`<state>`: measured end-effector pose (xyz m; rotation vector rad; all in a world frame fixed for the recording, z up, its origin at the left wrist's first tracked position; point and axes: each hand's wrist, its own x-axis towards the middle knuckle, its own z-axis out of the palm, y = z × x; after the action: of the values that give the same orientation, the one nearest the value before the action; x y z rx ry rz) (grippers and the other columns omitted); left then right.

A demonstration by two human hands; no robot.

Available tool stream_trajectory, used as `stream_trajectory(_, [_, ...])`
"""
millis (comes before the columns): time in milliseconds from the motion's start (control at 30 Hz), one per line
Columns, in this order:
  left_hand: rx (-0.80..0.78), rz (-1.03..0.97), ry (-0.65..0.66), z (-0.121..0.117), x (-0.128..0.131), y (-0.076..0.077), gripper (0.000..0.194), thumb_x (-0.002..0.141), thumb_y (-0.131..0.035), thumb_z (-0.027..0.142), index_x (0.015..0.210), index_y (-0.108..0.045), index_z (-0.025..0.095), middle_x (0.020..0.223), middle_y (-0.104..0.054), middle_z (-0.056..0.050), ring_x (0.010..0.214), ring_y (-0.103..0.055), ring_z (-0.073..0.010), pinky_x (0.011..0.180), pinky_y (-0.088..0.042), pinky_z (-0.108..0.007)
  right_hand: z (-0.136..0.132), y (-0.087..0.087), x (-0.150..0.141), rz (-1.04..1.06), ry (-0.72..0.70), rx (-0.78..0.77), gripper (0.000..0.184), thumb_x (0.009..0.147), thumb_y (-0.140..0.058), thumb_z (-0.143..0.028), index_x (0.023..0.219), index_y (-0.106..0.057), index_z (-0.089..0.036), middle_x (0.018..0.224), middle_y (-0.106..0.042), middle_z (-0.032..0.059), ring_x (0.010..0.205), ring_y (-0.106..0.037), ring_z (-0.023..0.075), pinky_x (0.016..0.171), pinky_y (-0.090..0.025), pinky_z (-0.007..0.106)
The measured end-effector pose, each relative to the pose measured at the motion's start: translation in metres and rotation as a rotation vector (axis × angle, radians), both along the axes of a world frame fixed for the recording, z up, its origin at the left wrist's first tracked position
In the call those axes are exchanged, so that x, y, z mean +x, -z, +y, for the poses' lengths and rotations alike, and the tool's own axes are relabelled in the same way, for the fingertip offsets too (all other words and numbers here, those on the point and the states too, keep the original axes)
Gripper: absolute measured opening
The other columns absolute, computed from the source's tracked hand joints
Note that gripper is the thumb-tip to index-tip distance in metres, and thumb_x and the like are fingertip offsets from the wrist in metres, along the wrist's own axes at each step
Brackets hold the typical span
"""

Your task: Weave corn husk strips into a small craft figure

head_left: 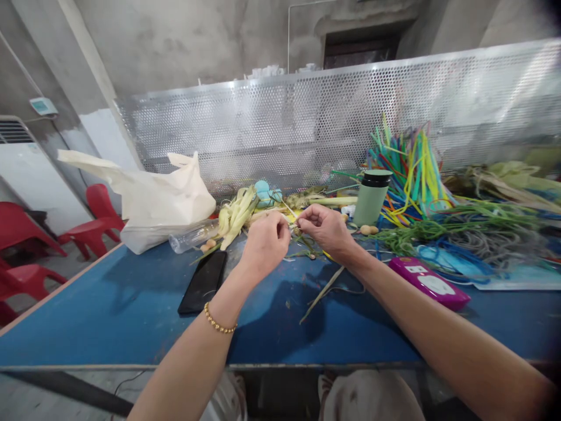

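Note:
My left hand (268, 242) and my right hand (326, 231) meet above the middle of the blue table, close together but apart. The fingers of both are pinched. A thin pale strip (288, 208) sticks up from my right fingertips and leans left. Whatever my left fingers pinch is hidden behind them. Under my right hand, a dry narrow leaf strip (322, 295) lies on the table. Pale corn husks (236, 213) are piled just beyond my left hand, and small plant scraps (311, 254) are strewn below the fingers.
Left stand a white plastic bag (164, 202), a clear bottle (193, 237) and a black phone (203, 283). Right are a green tumbler (371, 202), a purple pack (429, 283), green cords (438, 231) and a bundle of coloured strips (416, 169). A perforated metal panel (263, 128) backs the table (131, 316).

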<state>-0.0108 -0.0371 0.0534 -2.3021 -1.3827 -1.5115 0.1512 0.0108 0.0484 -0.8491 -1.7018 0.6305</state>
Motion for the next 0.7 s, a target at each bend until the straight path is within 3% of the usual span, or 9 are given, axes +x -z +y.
stream_trajectory(233, [0.011, 0.032, -0.020, -0.003, 0.002, -0.001, 0.017, 0.076, -0.053, 0.006, 0.068, -0.048, 0.020, 0.066, -0.055, 0.000, 0.065, -0.049, -0.0149, 0.063, -0.036, -0.028, -0.009, -0.002, -0.002, -0.171, 0.218, 0.184, 0.005, 0.071, -0.057, -0.021, 0.067, -0.055, -0.021, 0.061, -0.060, -0.0009, 0.057, -0.052, 0.0128, 0.057, -0.040, 0.026])
stream_trajectory(700, [-0.064, -0.061, 0.033, -0.005, 0.005, -0.002, 0.018, 0.079, -0.051, 0.008, 0.066, -0.045, 0.020, 0.062, -0.050, 0.002, 0.060, -0.043, -0.0125, 0.060, -0.031, -0.027, -0.010, -0.002, -0.003, -0.145, 0.244, 0.153, 0.007, 0.072, -0.058, -0.019, 0.066, -0.053, -0.022, 0.061, -0.061, -0.0004, 0.056, -0.054, 0.0139, 0.057, -0.040, 0.028])
